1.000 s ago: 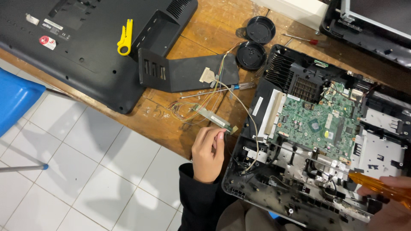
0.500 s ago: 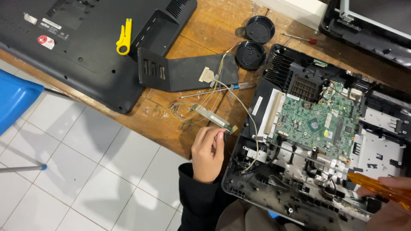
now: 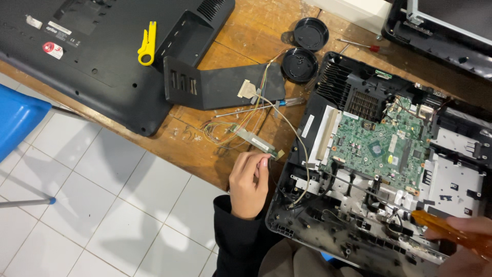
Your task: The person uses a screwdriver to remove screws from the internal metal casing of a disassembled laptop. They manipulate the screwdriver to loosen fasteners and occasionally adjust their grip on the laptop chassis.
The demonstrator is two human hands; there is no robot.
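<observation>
A person works on an opened all-in-one computer chassis (image 3: 359, 205) lying on a wooden surface (image 3: 256, 31).

The left hand (image 3: 249, 184) rests at the chassis's left edge, its fingers curled loosely against the black frame, just below a narrow inverter board (image 3: 256, 141) trailing coloured wires; whether they pinch anything cannot be told. The right hand (image 3: 464, 241), at the lower right corner, has its fingers clenched around an orange-handled screwdriver (image 3: 441, 228), whose shaft reaches over the metal bracket beside the green motherboard (image 3: 382, 146). Further up lie a black stand plate (image 3: 220, 87), two round black caps (image 3: 300, 64) and a yellow wire stripper (image 3: 147, 43) on a monitor back cover (image 3: 77, 61).
</observation>
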